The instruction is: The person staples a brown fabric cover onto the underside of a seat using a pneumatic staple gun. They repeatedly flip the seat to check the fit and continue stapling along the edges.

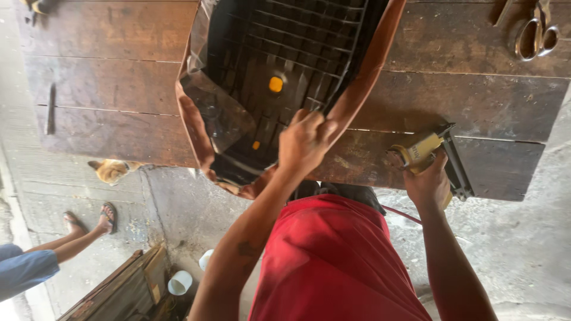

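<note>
Beyond seat [279,65]: scissors [535,35]; cat [112,170].

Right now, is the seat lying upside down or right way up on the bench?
Upside down: the seat shows its black ribbed underside, with brown cover wrapped over the edge where the left hand grips it.

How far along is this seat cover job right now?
Brown cover already wraps the upturned black seat base along its left edge. Left hand pinches the cover at the near edge; right hand holds the staple gun, off the seat. That edge looks unfastened.
</note>
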The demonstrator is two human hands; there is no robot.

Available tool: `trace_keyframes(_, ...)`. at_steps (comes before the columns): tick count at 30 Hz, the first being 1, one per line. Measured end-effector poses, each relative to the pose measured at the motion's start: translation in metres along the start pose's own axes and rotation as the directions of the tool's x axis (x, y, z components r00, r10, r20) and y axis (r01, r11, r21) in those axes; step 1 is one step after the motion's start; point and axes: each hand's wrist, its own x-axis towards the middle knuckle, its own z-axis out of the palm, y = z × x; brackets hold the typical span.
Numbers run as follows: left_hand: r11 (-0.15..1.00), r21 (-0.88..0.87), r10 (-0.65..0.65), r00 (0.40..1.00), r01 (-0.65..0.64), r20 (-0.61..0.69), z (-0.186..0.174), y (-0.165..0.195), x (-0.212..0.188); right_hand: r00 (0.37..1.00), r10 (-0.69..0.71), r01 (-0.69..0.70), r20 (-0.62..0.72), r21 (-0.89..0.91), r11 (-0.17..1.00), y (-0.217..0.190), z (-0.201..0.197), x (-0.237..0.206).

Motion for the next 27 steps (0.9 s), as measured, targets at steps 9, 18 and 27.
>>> trace_keyframes(9, 0.996, 0.093, -0.002, 0.999, -0.002, 0.042, -0.035, -0.035, -0.078, 0.975, -0.196, 0.21, 0.108, -0.138, 0.968, 0.0, -0.032, 0.0)
trace_keyframes(18, 0.991, -0.054, -0.114, 0.985, 0.122, 0.128, -0.027, -0.056, -0.096, 0.759, -0.22, -0.129, 0.613, 0.472, 0.872, -0.099, 0.01, -0.02)
trace_keyframes(27, 0.997, -0.028, -0.063, 0.984, 0.068, 0.167, -0.028, -0.057, -0.096, 0.635, -0.266, -0.373, 0.725, 0.59, 0.716, -0.113, 0.048, -0.031)
